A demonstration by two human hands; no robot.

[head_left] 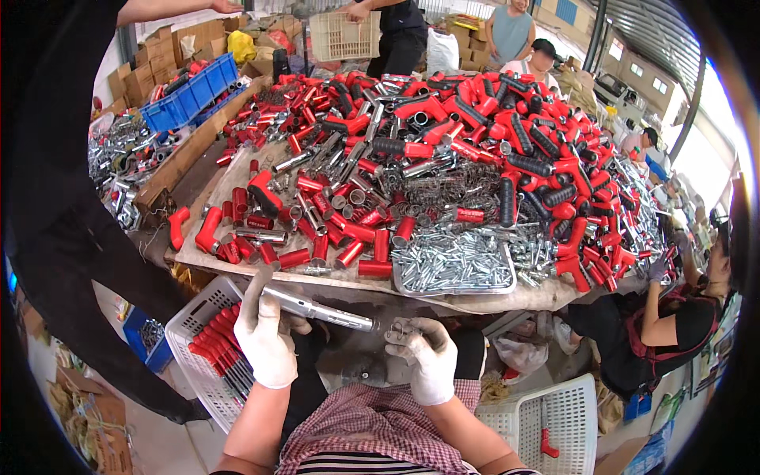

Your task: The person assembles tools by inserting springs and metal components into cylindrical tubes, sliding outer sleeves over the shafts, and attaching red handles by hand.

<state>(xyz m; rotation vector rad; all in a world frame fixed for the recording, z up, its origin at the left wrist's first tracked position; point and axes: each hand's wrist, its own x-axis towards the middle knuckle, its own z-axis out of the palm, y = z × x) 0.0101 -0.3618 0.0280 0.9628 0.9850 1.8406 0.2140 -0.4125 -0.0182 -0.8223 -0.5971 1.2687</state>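
Observation:
My left hand (pixel 269 344), in a white work glove, is closed round a silver metal tube (pixel 328 312) with slots along its side. The tube lies nearly level, its free end pointing right, above my lap. Just past that end is my right hand (pixel 427 360), also gloved in white. Its fingertips are pinched together and darkly soiled; whatever they hold is too small to name. Beyond both hands, a clear tray (pixel 457 290) full of small silver pins stands at the table's near edge. Red cylindrical sleeves (pixel 350 254) lie loose to the left of it.
A large heap of red-and-black pistol-shaped handles (pixel 546 162) covers the table, with coil springs (pixel 451 192) amid it. At my left, a white basket (pixel 187 321) holds red-handled tools (pixel 226 344); another white basket (pixel 578 419) stands right. Co-workers (pixel 665 324) surround the table.

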